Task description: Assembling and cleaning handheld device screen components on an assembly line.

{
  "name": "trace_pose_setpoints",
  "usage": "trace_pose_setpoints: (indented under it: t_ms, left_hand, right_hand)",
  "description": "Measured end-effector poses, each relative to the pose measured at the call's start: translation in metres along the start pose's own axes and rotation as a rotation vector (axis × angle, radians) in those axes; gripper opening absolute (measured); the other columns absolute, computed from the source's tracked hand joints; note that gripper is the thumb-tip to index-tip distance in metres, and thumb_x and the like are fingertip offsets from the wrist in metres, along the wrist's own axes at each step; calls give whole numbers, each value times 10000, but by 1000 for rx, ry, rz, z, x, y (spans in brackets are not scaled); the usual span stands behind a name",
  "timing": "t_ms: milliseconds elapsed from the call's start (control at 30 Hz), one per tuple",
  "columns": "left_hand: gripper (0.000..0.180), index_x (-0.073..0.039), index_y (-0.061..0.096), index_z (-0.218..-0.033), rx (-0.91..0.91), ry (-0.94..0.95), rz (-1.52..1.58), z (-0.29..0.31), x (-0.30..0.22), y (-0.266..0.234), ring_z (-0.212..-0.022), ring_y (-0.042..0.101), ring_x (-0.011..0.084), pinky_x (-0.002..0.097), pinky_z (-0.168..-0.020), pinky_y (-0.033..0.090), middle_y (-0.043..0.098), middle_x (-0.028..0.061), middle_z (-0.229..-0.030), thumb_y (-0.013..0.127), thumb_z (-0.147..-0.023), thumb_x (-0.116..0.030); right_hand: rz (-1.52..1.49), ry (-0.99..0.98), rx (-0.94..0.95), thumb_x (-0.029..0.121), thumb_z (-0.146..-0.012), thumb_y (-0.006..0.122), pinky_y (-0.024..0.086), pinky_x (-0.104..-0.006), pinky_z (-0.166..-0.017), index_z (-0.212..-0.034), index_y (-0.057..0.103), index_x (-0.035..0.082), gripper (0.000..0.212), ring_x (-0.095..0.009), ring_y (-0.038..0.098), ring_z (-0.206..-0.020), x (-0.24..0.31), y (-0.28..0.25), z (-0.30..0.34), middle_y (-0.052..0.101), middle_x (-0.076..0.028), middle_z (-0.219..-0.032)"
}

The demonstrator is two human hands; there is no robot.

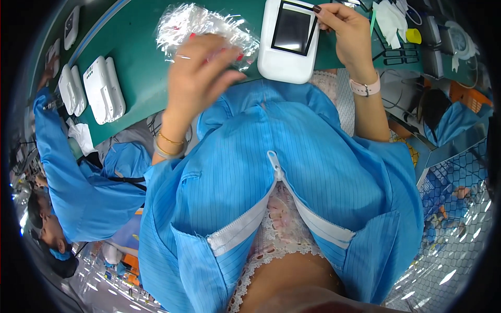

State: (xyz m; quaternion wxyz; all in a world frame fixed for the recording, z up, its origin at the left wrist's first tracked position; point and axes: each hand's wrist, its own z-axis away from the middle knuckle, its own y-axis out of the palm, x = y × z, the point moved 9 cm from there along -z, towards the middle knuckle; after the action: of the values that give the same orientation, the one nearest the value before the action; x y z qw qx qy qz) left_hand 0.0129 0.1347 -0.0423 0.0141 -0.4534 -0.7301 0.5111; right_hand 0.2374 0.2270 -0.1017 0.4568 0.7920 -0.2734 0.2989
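Note:
A white handheld device (287, 67) with rounded corners lies near the table's front edge, its dark screen (292, 31) facing up. A thin black rectangular frame (286, 49) lies around that screen, slightly askew along its right side. My right hand (347, 31) pinches the frame's upper right corner between thumb and fingers. To the left, my left hand (201, 73) is blurred by motion, with thumb and forefinger apart and nothing visible between them. It hovers by a heap of clear crinkled plastic film pieces (182, 23) with small red bits.
Several white device housings (104, 91) stand on the green table (138, 62) at left. Right of my right hand are black frames (401, 56), crumpled white tissue (390, 23) and a yellow roll (413, 36). A co-worker in blue (88, 193) sits at left.

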Motion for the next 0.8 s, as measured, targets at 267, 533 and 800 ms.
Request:
trace_pose_setpoints:
  t_ms: [267,533,800]
  left_hand:
    - [521,-249,655,-1147,166,-49,-39,-4,-22,49,-1011,544,304,389,-810,474,546,110,-1139,752,-648,-365]
    - [565,-242,598,-1232,192,-82,-74,-3,-20,60,-1027,521,328,399,-819,460,504,150,-1185,745,-693,-325]
    - [591,-206,555,-1273,166,-130,-31,5,-22,69,-1142,448,371,444,-929,406,434,200,-1275,733,-712,-269]
  right_hand:
    - [646,495,-384,9,-836,607,409,-199,-560,-795,641,-25,63,-78,525,-594,-7,-13,7,597,-18,-673]
    - [606,483,-358,-7,-824,627,409,-198,-576,-767,626,-17,58,-80,532,-622,-10,-6,11,596,-17,-743]
    - [710,276,-301,-26,-830,629,405,-189,-624,-807,607,-17,33,-83,524,-687,-4,1,8,549,-22,-885]
